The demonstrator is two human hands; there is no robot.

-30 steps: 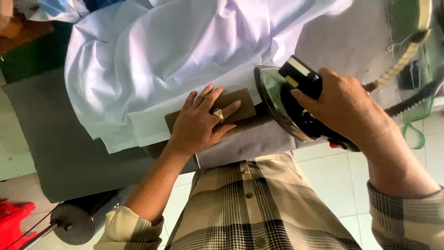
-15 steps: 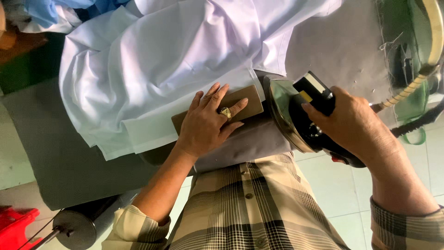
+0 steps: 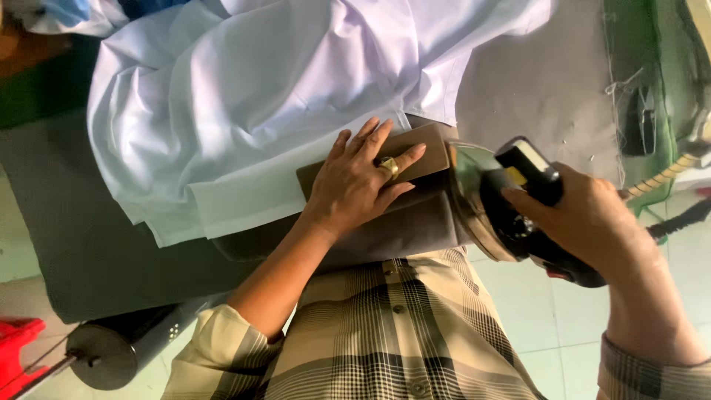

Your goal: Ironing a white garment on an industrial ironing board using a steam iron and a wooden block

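Note:
My left hand [image 3: 357, 185], wearing a gold ring, lies flat with fingers spread on a brown cardboard piece [image 3: 426, 152] that rests on the edge of a white garment [image 3: 252, 104]. My right hand [image 3: 585, 222] grips the black handle of a clothes iron [image 3: 492, 200]. The iron is tilted, its shiny soleplate facing left, just right of the cardboard. The garment lies bunched over a grey padded ironing surface [image 3: 541, 81].
A dark grey cloth [image 3: 67, 237] hangs off the left side of the board. A black cylinder with a round metal end [image 3: 104, 355] and a red object [image 3: 15, 348] sit at lower left. A green-edged pad [image 3: 629, 44] and a braided cord [image 3: 666, 174] lie at right.
The view has shifted slightly. My right hand has kept the iron tilted beside the cardboard, a little lower than before. My left hand stays pressed on the cardboard.

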